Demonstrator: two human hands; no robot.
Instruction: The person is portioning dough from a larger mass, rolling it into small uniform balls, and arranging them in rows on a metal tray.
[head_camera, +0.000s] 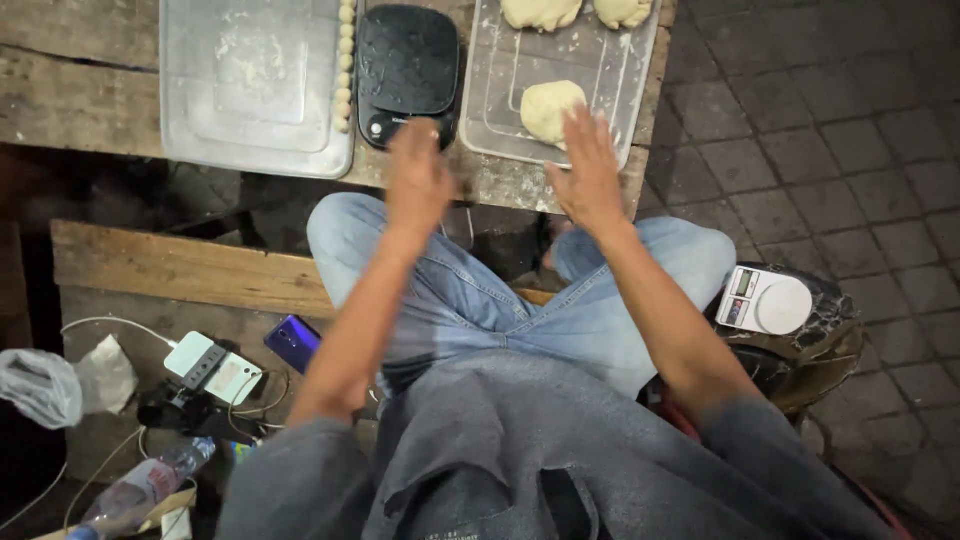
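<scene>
Both hands were up over the table edge, nothing gripped. Left hand (418, 178) hung loosely curled, fingers bent, just in front of the black scale (407, 70); couldn't tell if it touched it. Right hand (588, 172) was flat and spread, fingers together, tips at the near edge of the dough ball (550, 108) on the clear tray (640, 60), touching or just short of it, hard to say.

Dough ball sat in the tray's near half, close to the corner by the table edge. Two more dough pieces (540, 12) lay at the tray's far end, partly cut off by the frame. A row of small dough balls (345, 70) ran betw. the scale and an upturned clear tub (258, 85) on the left.

Risks, as I judged them:
- Tray's near corner sat right at the edge of the wooden table (80, 100); a push from the right hand could slide it off, dough incl.
- Dough looked soft and floured; a flat-hand nudge could smear it rather than move it.
- Left hand so near the scale might knock it into the small balls, which would roll.
- Below, on a wooden bench (150, 270): phone (293, 343), charger w/ cables (212, 368), plastic bottle (140, 490). Flour or dropped dough could land there.
- White scale (765, 300) perched by the right knee looked easy to bump w/ a leg.
</scene>
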